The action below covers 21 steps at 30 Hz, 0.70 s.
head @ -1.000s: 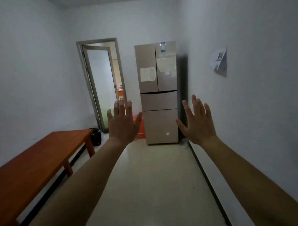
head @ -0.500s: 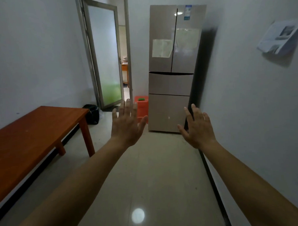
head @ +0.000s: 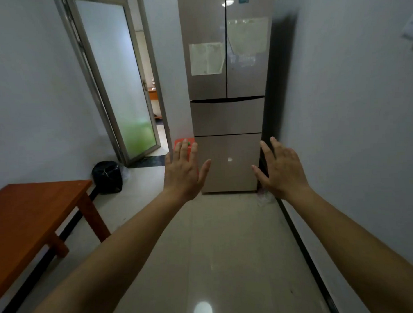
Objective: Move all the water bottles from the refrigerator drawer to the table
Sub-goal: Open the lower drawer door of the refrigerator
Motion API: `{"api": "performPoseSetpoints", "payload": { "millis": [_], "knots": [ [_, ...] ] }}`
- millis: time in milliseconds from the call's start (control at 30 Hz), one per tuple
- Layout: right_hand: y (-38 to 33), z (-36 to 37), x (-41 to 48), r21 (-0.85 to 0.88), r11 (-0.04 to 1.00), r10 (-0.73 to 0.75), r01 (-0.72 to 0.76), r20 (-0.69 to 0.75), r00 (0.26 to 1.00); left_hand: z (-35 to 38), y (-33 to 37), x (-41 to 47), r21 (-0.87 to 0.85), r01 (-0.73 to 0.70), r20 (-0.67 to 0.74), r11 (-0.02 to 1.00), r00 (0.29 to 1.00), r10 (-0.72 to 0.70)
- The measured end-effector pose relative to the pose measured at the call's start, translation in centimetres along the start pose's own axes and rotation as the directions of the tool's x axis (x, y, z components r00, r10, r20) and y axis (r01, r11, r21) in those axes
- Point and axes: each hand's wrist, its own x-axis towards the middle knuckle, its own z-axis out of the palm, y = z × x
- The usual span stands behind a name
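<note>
A narrow room with pale walls, and a glossy tiled floor (head: 227,237) that throws back a round spot of ceiling light near the bottom edge. On the left stands the reddish-brown wooden table (head: 34,209), its long side running along the left wall and its near end cut off by the frame. Beyond its far corner sits a black bin (head: 107,176) against the wall, and past that a frosted glass door (head: 113,77) hangs open into another room.

Straight ahead, in the far right corner, the refrigerator (head: 226,85) stands upright with its long axis vertical and its front squarely facing the camera. Two paper sheets (head: 206,59) are stuck to its upper doors. Below them sit the upper drawer (head: 227,117) and the lower drawer (head: 226,162), each a wide horizontal panel, both closed flush. A red box (head: 180,143) peeks out just left of the refrigerator's base.

Both arms reach forward. The left hand (head: 182,173) is raised with its back to the camera, fingers straight and slightly spread, holding nothing. The right hand (head: 281,170) matches it, fingers extended and empty, well short of the refrigerator.

Whatever the drawers hold is hidden behind their shut fronts. The refrigerator's top is cropped, the left hand covers most of the red box, and something pale on the right wall at the frame's edge is too blurred to identify.
</note>
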Motion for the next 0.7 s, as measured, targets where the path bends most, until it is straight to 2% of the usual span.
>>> {"api": "performPoseSetpoints", "payload": {
  "millis": [233,500,700],
  "knots": [
    [5.2,6.9,17.5,0.045,0.998,-0.048,0.047,0.037,0.998,6.9,-1.4,17.1,0.045,0.019,-0.007,0.999,1.000,-0.019],
    [6.5,16.4,33.5,0.058,0.991,-0.128,0.122,0.100,0.987,16.2,-6.3,31.3,0.012,0.110,-0.001,0.994,0.994,-0.110],
    [7.7,26.7,45.2,-0.007,0.995,-0.097,0.098,0.116,0.989,26.5,-11.5,42.8,0.065,0.125,0.097,0.990,0.987,-0.131]
  ]
}}
